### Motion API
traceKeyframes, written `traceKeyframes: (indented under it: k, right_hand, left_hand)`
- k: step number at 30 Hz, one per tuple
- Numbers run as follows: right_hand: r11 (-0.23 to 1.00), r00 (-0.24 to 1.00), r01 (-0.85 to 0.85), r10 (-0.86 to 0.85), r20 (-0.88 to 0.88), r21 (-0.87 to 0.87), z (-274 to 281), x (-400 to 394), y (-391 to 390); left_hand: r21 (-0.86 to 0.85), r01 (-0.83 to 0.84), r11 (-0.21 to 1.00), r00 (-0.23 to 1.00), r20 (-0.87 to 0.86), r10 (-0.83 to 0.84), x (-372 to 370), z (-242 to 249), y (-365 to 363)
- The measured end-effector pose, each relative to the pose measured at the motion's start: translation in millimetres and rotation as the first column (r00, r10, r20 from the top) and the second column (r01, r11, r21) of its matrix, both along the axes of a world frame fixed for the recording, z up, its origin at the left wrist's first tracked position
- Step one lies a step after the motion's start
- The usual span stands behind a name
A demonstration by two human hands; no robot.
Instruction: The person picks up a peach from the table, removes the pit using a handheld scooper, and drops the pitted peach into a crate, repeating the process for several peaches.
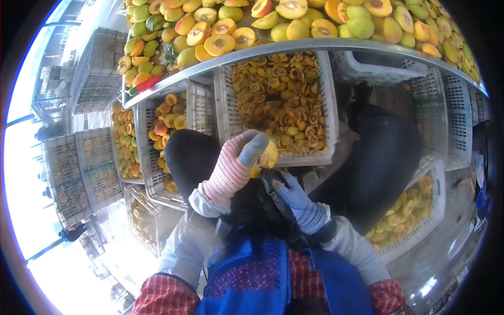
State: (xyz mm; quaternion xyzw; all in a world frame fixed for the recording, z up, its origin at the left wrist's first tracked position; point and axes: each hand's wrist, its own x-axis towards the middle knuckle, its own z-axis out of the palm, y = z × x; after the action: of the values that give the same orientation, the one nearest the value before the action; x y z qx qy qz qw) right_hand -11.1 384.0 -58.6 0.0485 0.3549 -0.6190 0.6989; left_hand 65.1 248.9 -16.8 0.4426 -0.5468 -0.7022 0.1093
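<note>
Gloved in a striped pink and grey knit, my left hand [239, 160] is closed round a yellow fruit piece [269, 154] above my lap. Just to its right, my right hand [299, 202], in a blue-grey glove, is closed on a dark object [275, 191] whose top end comes close to the fruit; what it is cannot be made out. Beyond both hands stands a white crate [329, 105] holding many hollowed fruit pieces [283, 94].
A metal-edged table [294, 46] heaped with whole and halved fruit [220, 44] crosses the top. A red-handled item [146, 85] lies at its left edge. Crates of fruit stand at left [152, 173] and lower right [438, 205]. My knees flank the middle crate.
</note>
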Motion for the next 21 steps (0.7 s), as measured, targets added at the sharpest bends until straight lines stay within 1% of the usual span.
traceKeyframes:
  k: [2, 3, 5, 7, 9, 10, 12, 13, 14, 15, 16, 18, 19, 20, 21]
  right_hand:
    - [0.997, 0.990, -0.003, 0.014, 0.138, -0.082, 2, -2, 5]
    - [0.972, 0.968, -0.060, 0.113, 0.226, -0.227, 1, -9, 12]
    - [0.926, 0.881, -0.140, 0.278, 0.382, -0.351, 8, -16, 12]
    - [0.923, 0.758, -0.211, 0.362, 0.543, -0.320, 24, -21, 4]
    - [0.885, 0.526, -0.097, 0.434, 0.731, -0.455, 11, -14, 0]
    - [0.863, 0.389, -0.025, 0.473, 0.791, -0.504, 7, -11, 0]
    - [0.867, 0.245, 0.100, 0.455, 0.856, -0.489, 8, -9, -1]
    - [0.867, 0.169, 0.160, 0.447, 0.878, -0.472, 8, -8, -1]
    - [0.838, 0.154, 0.200, 0.484, 0.861, -0.507, 5, -9, -3]
    - [0.816, 0.182, 0.216, 0.506, 0.843, -0.536, 5, -12, -5]
    - [0.793, 0.209, 0.232, 0.525, 0.825, -0.564, 5, -16, -6]
    - [0.745, 0.275, 0.274, 0.545, 0.792, -0.608, 5, -26, -11]
    - [0.803, 0.295, 0.277, 0.452, 0.842, -0.528, 3, -28, -9]
    - [0.851, 0.313, 0.283, 0.354, 0.881, -0.443, -3, -27, -5]
    - [0.889, 0.327, 0.292, 0.253, 0.910, -0.353, -8, -26, -2]
  left_hand:
    - [-0.079, -0.019, 0.997, 0.999, -0.035, 0.017, -2, -2, 9]
    - [-0.121, -0.032, 0.992, 0.998, -0.052, 0.025, -4, -1, 11]
    - [-0.156, -0.031, 0.987, 0.995, -0.103, 0.015, -5, 3, 17]
    - [-0.161, -0.010, 0.987, 0.991, -0.135, -0.012, -5, 7, 16]
    - [-0.132, 0.034, 0.991, 0.987, -0.153, -0.054, -5, 8, 13]
    - [-0.033, 0.028, 0.999, 0.983, -0.180, -0.034, -6, 6, 13]
    - [0.162, 0.024, 0.986, 0.974, -0.228, 0.013, -9, -2, 15]
    - [0.257, -0.035, 0.966, 0.961, -0.256, 0.103, -13, -4, 20]
    - [0.352, -0.091, 0.932, 0.941, -0.275, 0.195, -17, -7, 27]
    - [0.446, -0.139, 0.884, 0.915, -0.285, 0.287, -21, -10, 33]
    - [0.700, -0.163, 0.696, 0.861, -0.243, 0.446, -22, -21, 38]
    - [0.755, -0.179, 0.631, 0.844, -0.212, 0.493, -22, -11, 46]
    - [0.779, -0.183, 0.599, 0.836, -0.198, 0.512, -24, -8, 46]
    - [0.631, -0.417, 0.655, 0.814, -0.062, 0.578, -24, -10, 46]
    - [0.624, -0.416, 0.661, 0.775, -0.138, 0.617, -16, -10, 40]
